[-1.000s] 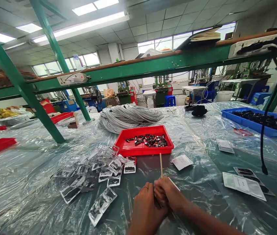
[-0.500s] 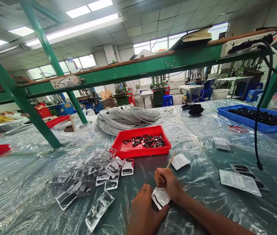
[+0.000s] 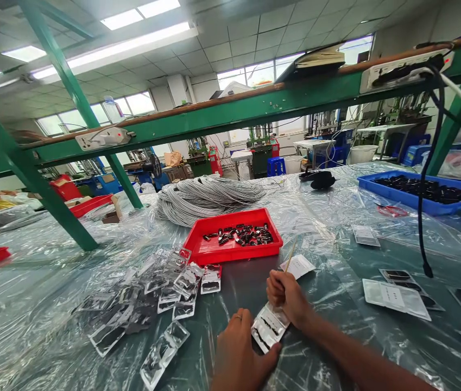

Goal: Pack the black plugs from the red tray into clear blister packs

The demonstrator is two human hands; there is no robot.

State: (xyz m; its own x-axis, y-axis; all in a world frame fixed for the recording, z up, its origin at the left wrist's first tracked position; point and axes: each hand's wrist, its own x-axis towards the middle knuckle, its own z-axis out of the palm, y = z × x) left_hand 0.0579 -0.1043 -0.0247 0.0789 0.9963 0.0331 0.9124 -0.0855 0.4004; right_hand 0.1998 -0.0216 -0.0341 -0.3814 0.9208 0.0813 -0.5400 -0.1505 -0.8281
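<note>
The clear blister pack (image 3: 270, 327) lies flat on the plastic sheeting (image 3: 43, 304) at the near edge of the tabletop, with dark inserts visible in its pockets. The left hand (image 3: 238, 355) rests on the pack's left end, fingers together and pressing down; a ring shows on one finger. The right hand (image 3: 287, 296) touches the pack's far right corner and is closed around a thin wooden stick (image 3: 290, 256), which points up and away toward the red tray (image 3: 214, 251).

Hazards, as judged from this view:
- The sheeting is loose and wrinkled. The pack may slide if pressure from the left hand eases.
- The stick is slender. Side load could snap it or tip an insert out of its pocket.
- The heap of clear blister packs (image 3: 152, 296) lies just left of the hands. A sweep of the left forearm could scatter it.

Clearances:
- The red tray of small black parts (image 3: 240, 236) sits just beyond the stick tip.
- A white label (image 3: 298, 266) lies beside the right hand.
- Open sheeting extends to the right, as far as the flat sachets (image 3: 395, 298) and the hanging black cable (image 3: 423, 228).
- The grey wire coil (image 3: 209, 196) and blue tray (image 3: 377, 191) stand well apart, toward the far edge.
</note>
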